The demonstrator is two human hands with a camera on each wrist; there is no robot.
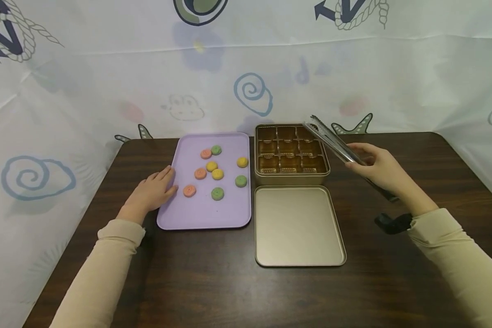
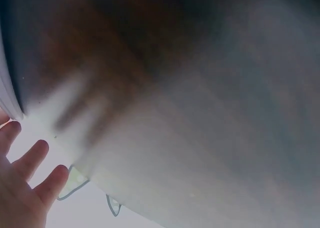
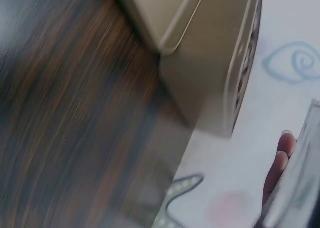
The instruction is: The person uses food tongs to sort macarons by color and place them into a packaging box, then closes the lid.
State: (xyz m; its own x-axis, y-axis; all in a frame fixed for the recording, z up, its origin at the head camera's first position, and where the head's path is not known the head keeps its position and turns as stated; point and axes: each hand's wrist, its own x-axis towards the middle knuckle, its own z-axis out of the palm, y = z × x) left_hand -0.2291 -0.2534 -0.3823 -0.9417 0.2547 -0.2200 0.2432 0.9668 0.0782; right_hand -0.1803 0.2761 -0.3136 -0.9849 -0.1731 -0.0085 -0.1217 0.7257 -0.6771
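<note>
In the head view my right hand (image 1: 379,166) grips a pair of metal tongs (image 1: 336,141), whose tips reach over the right back corner of a gold tin box (image 1: 293,179). Inside the box sits a brown insert (image 1: 287,147) with several square compartments; no piece shows in them. My left hand (image 1: 151,191) rests against the left edge of a lilac tray (image 1: 188,214), fingers extended. Scattered on that tray are several small round pieces: pink (image 1: 189,190), yellow (image 1: 217,174) and green (image 1: 217,193). The tongs (image 3: 300,173) also show in the right wrist view, partly cut off.
A flat gold lid (image 1: 299,228) lies in front of the box, close to the tray's right side. Everything stands on a dark wooden table (image 1: 197,282). A printed white cloth (image 1: 147,82) hangs behind it. A black strap end (image 1: 393,223) sticks out at the right wrist.
</note>
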